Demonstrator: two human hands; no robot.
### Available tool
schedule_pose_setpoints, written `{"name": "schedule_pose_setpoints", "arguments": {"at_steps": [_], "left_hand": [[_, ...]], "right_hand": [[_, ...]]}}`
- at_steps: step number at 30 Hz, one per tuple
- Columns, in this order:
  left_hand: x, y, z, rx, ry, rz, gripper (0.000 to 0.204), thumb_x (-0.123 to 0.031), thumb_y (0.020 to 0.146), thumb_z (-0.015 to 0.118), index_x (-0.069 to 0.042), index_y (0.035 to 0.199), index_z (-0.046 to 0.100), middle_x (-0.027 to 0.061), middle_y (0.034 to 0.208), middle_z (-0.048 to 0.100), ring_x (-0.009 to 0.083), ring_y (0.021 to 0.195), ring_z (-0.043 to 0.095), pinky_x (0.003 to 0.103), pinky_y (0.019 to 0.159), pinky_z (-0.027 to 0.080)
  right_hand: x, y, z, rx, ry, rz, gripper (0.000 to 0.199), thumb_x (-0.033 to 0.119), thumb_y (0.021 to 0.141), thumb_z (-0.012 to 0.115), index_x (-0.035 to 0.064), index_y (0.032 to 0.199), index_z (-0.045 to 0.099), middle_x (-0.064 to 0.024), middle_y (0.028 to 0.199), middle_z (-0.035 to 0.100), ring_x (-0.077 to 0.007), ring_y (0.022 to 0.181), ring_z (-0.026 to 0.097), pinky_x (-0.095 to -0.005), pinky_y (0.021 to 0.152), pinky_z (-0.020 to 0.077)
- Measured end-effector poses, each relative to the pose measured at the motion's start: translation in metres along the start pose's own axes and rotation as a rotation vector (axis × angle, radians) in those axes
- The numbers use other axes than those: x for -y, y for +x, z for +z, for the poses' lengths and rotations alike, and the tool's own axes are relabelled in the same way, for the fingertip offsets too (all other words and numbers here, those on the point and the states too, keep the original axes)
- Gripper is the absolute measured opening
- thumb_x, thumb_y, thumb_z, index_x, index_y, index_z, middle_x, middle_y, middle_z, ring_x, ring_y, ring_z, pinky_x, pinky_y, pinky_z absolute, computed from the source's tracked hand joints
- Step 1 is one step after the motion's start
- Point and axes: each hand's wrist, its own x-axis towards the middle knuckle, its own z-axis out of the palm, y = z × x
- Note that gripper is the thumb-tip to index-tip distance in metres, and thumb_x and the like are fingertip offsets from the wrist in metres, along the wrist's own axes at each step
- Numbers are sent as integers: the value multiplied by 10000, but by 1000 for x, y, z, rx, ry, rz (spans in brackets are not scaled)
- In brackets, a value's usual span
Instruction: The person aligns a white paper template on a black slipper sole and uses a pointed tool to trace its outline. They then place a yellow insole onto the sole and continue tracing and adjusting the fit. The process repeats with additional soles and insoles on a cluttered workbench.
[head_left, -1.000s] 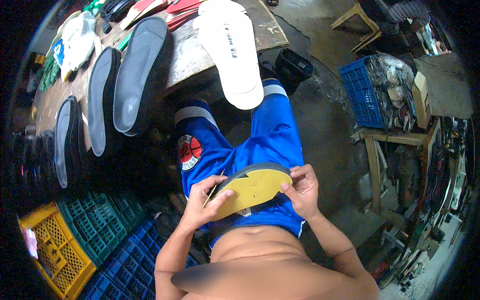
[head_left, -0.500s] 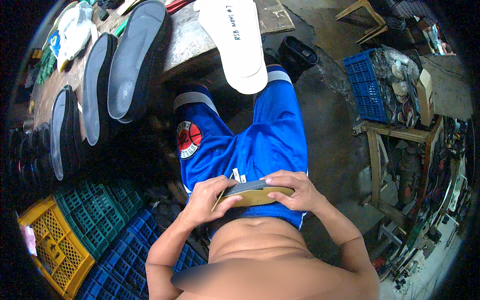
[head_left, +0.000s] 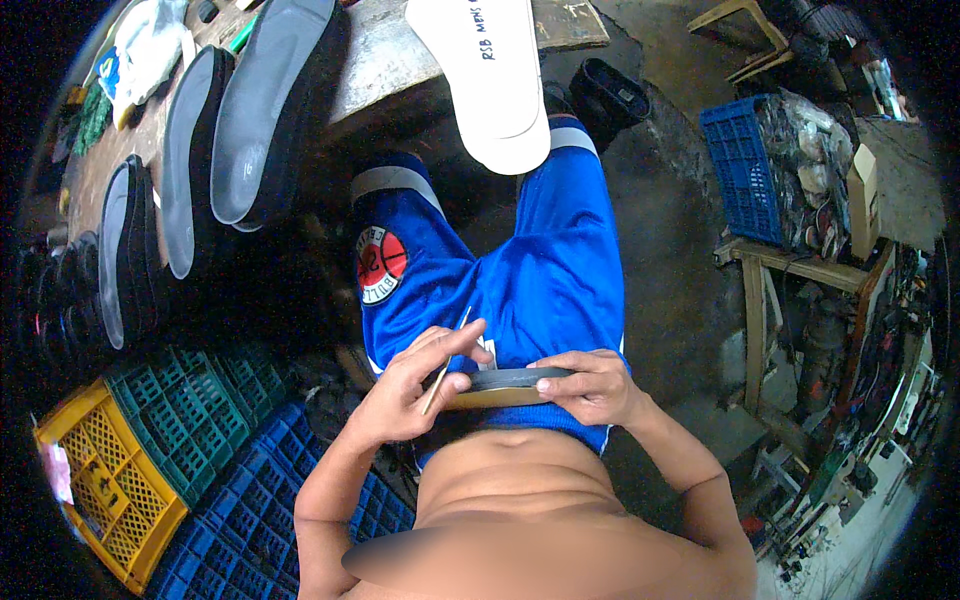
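Over my lap, my right hand (head_left: 592, 388) pinches one end of an insole piece (head_left: 515, 378) between thumb and fingers. The piece is seen edge-on, dark grey on top, with a tan layer (head_left: 495, 398) beneath. My left hand (head_left: 415, 385) is at its other end, the thumb against it and the forefinger raised off it. A thin light stick (head_left: 443, 368) is held in that same left hand, slanting up between thumb and fingers. How the left hand's other fingers sit is partly hidden.
Stacked grey-black insoles (head_left: 270, 110) stand along the table (head_left: 385, 70) at left, with white foot-shaped insoles (head_left: 495, 100) overhanging its edge. Yellow (head_left: 110, 480), green (head_left: 190, 410) and blue (head_left: 260, 500) crates lie lower left. A blue crate (head_left: 738, 165) rests on a wooden stand (head_left: 750, 310) at right.
My left forefinger and fingers have lifted off the insole piece, and the stick has tilted more. The right hand has shifted its hold, its fingers now closer together. The whole view has shifted slightly.
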Motion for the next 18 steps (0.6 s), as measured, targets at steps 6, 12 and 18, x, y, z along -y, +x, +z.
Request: {"name": "schedule_pose_setpoints", "arguments": {"at_steps": [6, 12, 18], "left_hand": [[-3, 2, 15, 73, -16, 242, 227, -184, 1011, 667, -13, 1158, 691, 127, 918, 720, 296, 813, 694, 402, 774, 551], [1, 0, 42, -59, -4, 199, 120, -132, 978, 694, -33, 942, 637, 124, 887, 693, 317, 802, 693, 405, 770, 569], [4, 2, 44, -17, 45, 213, 119, -82, 921, 739, -38, 927, 629, 107, 881, 674, 313, 813, 681, 408, 765, 564]], "right_hand": [[2, -1, 1, -3, -2, -23, 416, -28, 731, 843, 171, 1091, 780, -140, 1112, 783, -275, 830, 784, -331, 652, 611], [2, -3, 0, 19, -27, -44, 422, -22, 726, 848, 176, 1092, 779, -138, 1124, 779, -275, 835, 785, -334, 656, 616], [0, -7, 1, 19, -11, -37, 436, -9, 726, 844, 175, 1115, 775, -131, 1150, 773, -278, 855, 784, -342, 678, 624]]}}
